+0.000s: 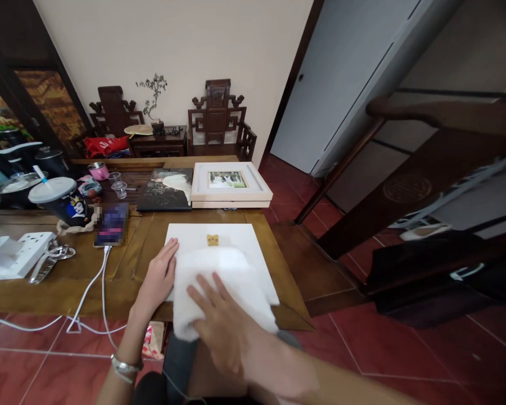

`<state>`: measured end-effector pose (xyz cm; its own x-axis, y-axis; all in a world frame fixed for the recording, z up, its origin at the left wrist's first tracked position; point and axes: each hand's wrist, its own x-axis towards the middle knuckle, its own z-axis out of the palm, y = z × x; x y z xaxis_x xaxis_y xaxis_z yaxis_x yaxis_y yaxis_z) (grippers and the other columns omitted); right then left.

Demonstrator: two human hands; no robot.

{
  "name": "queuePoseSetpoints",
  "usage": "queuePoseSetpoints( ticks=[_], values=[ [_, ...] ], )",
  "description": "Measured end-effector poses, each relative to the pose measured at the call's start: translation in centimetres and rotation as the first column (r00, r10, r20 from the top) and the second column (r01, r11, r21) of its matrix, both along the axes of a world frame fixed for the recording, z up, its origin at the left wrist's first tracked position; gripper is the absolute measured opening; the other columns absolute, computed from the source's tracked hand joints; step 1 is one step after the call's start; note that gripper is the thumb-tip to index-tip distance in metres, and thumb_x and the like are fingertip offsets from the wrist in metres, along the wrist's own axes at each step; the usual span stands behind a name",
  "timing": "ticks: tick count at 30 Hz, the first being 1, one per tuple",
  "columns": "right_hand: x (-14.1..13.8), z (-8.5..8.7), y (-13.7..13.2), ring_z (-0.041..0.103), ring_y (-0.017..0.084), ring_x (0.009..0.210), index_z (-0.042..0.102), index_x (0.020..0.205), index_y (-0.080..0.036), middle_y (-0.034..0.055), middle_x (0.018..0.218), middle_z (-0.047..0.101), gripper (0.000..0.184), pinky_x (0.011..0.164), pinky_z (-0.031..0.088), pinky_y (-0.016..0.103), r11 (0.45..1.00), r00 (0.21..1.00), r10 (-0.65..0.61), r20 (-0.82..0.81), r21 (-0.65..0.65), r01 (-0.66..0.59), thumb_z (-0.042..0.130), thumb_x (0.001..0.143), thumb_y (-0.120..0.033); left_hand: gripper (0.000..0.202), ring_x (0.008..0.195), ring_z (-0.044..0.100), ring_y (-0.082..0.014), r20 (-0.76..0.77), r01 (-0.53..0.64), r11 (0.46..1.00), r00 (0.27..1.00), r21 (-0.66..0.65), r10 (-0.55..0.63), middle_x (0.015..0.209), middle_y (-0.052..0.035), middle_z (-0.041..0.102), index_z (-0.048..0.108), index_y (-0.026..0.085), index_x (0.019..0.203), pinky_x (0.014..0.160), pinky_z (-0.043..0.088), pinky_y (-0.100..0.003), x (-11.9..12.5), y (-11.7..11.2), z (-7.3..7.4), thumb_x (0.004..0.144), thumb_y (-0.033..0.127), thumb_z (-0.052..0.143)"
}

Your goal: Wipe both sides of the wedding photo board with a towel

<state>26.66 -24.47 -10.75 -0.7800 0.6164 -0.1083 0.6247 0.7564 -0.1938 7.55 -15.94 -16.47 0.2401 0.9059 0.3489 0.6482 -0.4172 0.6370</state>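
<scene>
A flat white panel [244, 239] with a small gold metal hanger [212, 240] lies at the near edge of the table. Over its lower part is spread a white cloth [253, 281], which hangs past the edge toward my lap. My right hand [219, 315] rests on the cloth with its fingers apart, slightly blurred. Along the panel's left side my left hand [159, 273] lies with fingers stretched out, touching that edge. What is under the cloth is hidden.
Behind the panel are a pale wooden picture frame [231, 201] and a dark picture [164, 191]. To the left are a phone [111, 225] on a white cable, a lidded cup [63, 197] and a power strip [37, 253]. A wooden chair arm [405, 169] stands at right.
</scene>
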Motion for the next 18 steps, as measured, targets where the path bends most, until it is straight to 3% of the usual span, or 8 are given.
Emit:
queuePoseSetpoints(
  ticks=[3,5,10,15,18],
  values=[
    [0.5,-0.3,-1.5,0.024,0.04,0.141,0.07,0.108,-0.02,0.0142,0.149,0.042,0.03,0.115,0.012,0.062,0.999,0.998,0.024,-0.052,0.027,-0.023,0.054,0.083,-0.028,0.042,0.135,0.045,-0.0238,0.01,0.009,1.0,1.0,0.0,-0.009,0.141,-0.0145,0.052,0.06,0.014,0.127,0.115,0.032,-0.046,0.0,0.0,-0.1,0.094,0.028,0.039],
    [0.8,-0.5,-0.9,0.025,0.036,0.142,0.07,0.108,-0.021,0.0124,0.147,0.045,0.03,0.117,0.012,0.058,0.999,0.996,-0.006,-0.092,0.031,0.008,0.051,0.085,-0.024,0.041,0.133,0.047,-0.024,0.02,0.001,1.0,1.0,-0.003,0.0,0.14,-0.0137,0.054,0.06,0.015,0.126,0.115,0.033,-0.046,0.0,0.0,0.1,0.094,0.029,0.038],
    [0.4,0.1,4.6,0.028,0.034,0.141,0.067,0.116,-0.017,0.0128,0.146,0.047,0.04,0.116,0.017,0.055,0.985,0.985,-0.162,-0.065,0.052,0.165,0.049,0.081,-0.011,0.04,0.129,0.051,-0.0238,0.086,-0.053,0.998,0.995,0.044,0.049,0.136,-0.011,0.059,0.06,0.018,0.126,0.113,0.036,-0.044,0.1,-0.6,1.1,0.096,0.032,0.037],
    [-2.6,0.5,8.8,0.027,0.041,0.14,0.061,0.124,-0.008,0.0217,0.146,0.043,0.044,0.111,0.02,0.062,0.961,0.969,-0.239,-0.061,0.124,0.245,0.045,0.083,-0.01,0.047,0.135,0.044,-0.0243,0.397,-0.068,0.998,0.915,-0.015,0.068,0.145,-0.0102,0.049,0.047,0.019,0.138,0.115,0.031,-0.043,0.0,-1.1,1.5,0.098,0.039,0.034],
    [-3.9,0.2,7.8,0.025,0.041,0.141,0.066,0.117,-0.01,0.0204,0.148,0.04,0.038,0.113,0.016,0.062,0.976,0.989,-0.112,-0.095,0.176,0.128,0.048,0.084,-0.013,0.053,0.139,0.039,-0.0231,0.59,-0.039,0.998,0.805,-0.045,0.058,0.149,-0.0113,0.043,0.033,0.02,0.146,0.116,0.03,-0.043,-0.2,-0.8,1.3,0.1,0.045,0.023]
  ],
)
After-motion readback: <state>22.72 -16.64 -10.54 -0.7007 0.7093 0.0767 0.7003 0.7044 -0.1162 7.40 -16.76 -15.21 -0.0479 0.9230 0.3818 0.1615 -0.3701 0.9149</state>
